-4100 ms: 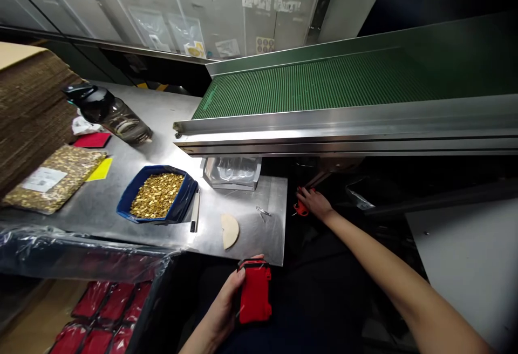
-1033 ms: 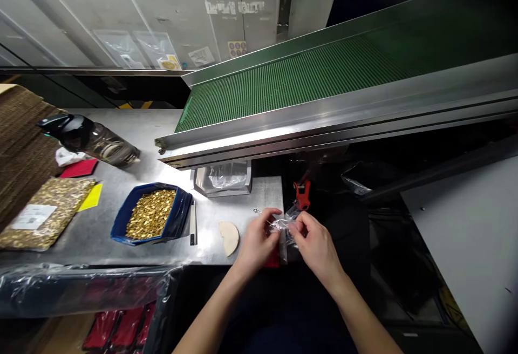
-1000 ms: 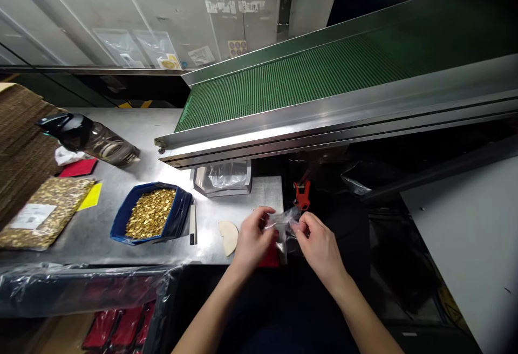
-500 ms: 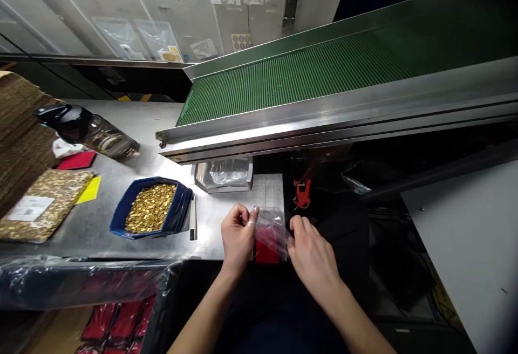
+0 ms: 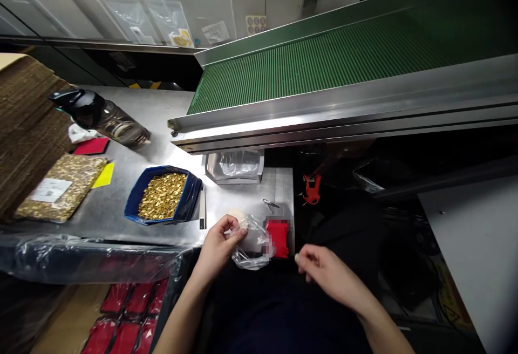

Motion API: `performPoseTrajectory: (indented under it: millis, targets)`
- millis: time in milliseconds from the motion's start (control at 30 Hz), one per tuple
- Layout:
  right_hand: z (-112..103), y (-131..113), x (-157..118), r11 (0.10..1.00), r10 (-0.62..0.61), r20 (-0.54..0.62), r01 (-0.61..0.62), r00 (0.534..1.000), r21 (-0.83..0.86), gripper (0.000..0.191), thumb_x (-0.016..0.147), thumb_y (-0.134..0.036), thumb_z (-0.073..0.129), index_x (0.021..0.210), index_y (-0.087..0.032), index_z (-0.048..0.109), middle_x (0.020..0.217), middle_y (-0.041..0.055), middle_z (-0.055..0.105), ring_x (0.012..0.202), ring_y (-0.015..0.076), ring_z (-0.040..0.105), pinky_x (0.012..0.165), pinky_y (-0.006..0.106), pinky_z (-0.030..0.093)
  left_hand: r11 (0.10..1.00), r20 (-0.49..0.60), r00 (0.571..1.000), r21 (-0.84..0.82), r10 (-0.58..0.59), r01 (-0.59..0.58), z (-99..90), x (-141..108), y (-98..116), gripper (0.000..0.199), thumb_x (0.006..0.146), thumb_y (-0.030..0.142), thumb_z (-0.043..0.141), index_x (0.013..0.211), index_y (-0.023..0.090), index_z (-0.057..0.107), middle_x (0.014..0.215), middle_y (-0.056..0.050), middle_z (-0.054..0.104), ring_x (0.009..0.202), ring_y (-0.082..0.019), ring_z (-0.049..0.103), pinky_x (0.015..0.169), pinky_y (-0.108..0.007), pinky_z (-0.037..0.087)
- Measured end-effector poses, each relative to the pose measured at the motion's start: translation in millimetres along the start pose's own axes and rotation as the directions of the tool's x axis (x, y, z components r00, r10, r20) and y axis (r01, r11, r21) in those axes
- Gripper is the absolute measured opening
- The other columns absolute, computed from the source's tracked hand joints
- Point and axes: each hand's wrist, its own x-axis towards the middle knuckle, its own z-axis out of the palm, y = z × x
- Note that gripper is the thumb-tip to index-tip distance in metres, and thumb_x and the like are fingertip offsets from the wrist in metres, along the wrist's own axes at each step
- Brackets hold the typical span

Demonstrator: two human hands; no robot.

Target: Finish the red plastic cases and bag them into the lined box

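My left hand [image 5: 223, 240] is closed, thumb and fingers pinching a crumpled clear plastic bag [image 5: 253, 259] at the table's front edge. A round pale object [image 5: 238, 217], partly hidden, lies just behind those fingers. Right of the bag, a small red packet [image 5: 280, 239] rests on the table corner, partly blurred. Beyond it is a small metal clipper-like tool [image 5: 271, 203]. My right hand [image 5: 324, 272] hovers right of the packet, apart from it, with fingers curled in and nothing visible in them.
A blue tray [image 5: 133, 203] of gold pieces stands left, beside a box cutter [image 5: 202, 208]. Behind are a bottle [image 5: 121, 124], a bag of gold pieces [image 5: 65, 186] and a grey bin [image 5: 234, 178]. The green conveyor [image 5: 303, 70] overhangs the table. Red packs [image 5: 133, 300] fill a lined box front left.
My left hand has drawn the clear bag leftward, and the red packet now lies apart on the table. My right hand has come off the bag and moved right and down. The view has shifted slightly.
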Motion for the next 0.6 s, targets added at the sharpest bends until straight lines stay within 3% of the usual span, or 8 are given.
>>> performPoseTrajectory:
  millis: [67,133,233,300,367,433,500,600]
  targets:
    - [22.7,23.1,1.2,0.973,0.136,0.081,-0.148,0.987,0.176,0.042,0.093,-0.059,0.064,0.100,-0.018,0.069,0.090,0.0046,0.075,0.057,0.0118,0.064,0.052,0.021,0.046,0.998,-0.048,0.999,-0.056,-0.011,0.008,2.3,1.3,-2.8,0.041,0.078,0.052,0.080,0.081,0.019,0.056,0.072,0.004,0.052,0.059,-0.010,0.043,0.056,-0.021,0.032]
    - [47.2,33.7,8.1,0.897,0.209,0.091,-0.228,0.974,0.380,0.051,0.088,-0.063,0.068,0.113,-0.018,0.067,0.104,0.0084,0.076,0.049,0.0074,0.059,0.043,0.018,0.040,0.995,-0.076,0.997,-0.103,-0.020,0.012,8.4,3.8,-2.9,0.046,0.080,0.059,0.077,0.081,0.019,0.056,0.067,0.004,0.053,0.055,-0.010,0.042,0.053,-0.021,0.031]
    - [69.8,31.4,21.1,0.737,0.296,0.041,-0.255,0.954,0.626,0.053,0.083,-0.061,0.077,0.117,-0.021,0.070,0.115,0.0105,0.075,0.048,0.0046,0.056,0.040,0.015,0.038,0.994,-0.097,0.995,-0.111,0.002,-0.013,17.3,7.4,-0.7,0.049,0.083,0.066,0.071,0.078,0.020,0.055,0.062,0.005,0.051,0.054,-0.010,0.042,0.053,-0.022,0.032]
    - [72.1,27.0,26.1,0.664,0.336,-0.009,-0.230,0.942,0.711,0.053,0.079,-0.056,0.082,0.116,-0.021,0.071,0.116,0.0109,0.075,0.061,0.0093,0.066,0.045,0.016,0.046,0.995,-0.111,0.994,-0.095,0.024,-0.034,19.9,8.2,1.1,0.050,0.084,0.067,0.069,0.076,0.020,0.054,0.059,0.005,0.049,0.054,-0.011,0.041,0.053,-0.022,0.031]
    - [66.4,25.9,26.5,0.674,0.324,-0.074,-0.176,0.943,0.717,0.053,0.080,-0.056,0.081,0.117,-0.020,0.071,0.120,0.0110,0.074,0.087,0.0173,0.074,0.059,0.019,0.055,0.996,-0.129,0.991,-0.071,0.042,-0.052,19.8,7.6,2.3,0.049,0.086,0.066,0.068,0.076,0.020,0.055,0.057,0.005,0.048,0.052,-0.010,0.038,0.052,-0.022,0.028]
    - [55.6,28.4,22.0,0.731,0.272,-0.180,-0.081,0.945,0.677,0.054,0.083,-0.058,0.078,0.119,-0.019,0.071,0.121,0.0110,0.074,0.107,0.0234,0.072,0.074,0.025,0.060,0.997,-0.156,0.986,-0.044,0.060,-0.068,18.6,5.9,2.5,0.046,0.086,0.063,0.069,0.076,0.020,0.056,0.057,0.006,0.046,0.052,-0.010,0.035,0.051,-0.023,0.026]
    - [41.8,31.4,12.9,0.817,0.193,-0.330,0.035,0.924,0.576,0.056,0.086,-0.060,0.074,0.121,-0.017,0.070,0.117,0.0108,0.075,0.108,0.0260,0.071,0.083,0.032,0.060,0.996,-0.188,0.978,0.019,0.093,-0.091,18.7,3.8,1.5,0.042,0.087,0.058,0.072,0.075,0.020,0.057,0.058,0.006,0.045,0.054,-0.011,0.035,0.053,-0.023,0.026]
    - [21.6,29.6,-8.3,0.927,0.077,-0.544,0.140,0.836,0.347,0.053,0.091,-0.058,0.069,0.123,-0.017,0.068,0.112,0.0105,0.077,0.097,0.0263,0.073,0.088,0.036,0.059,0.968,-0.180,0.968,0.214,0.173,-0.133,24.3,1.9,-2.5,0.038,0.090,0.053,0.070,0.075,0.020,0.057,0.062,0.005,0.047,0.060,-0.013,0.040,0.057,-0.024,0.030]
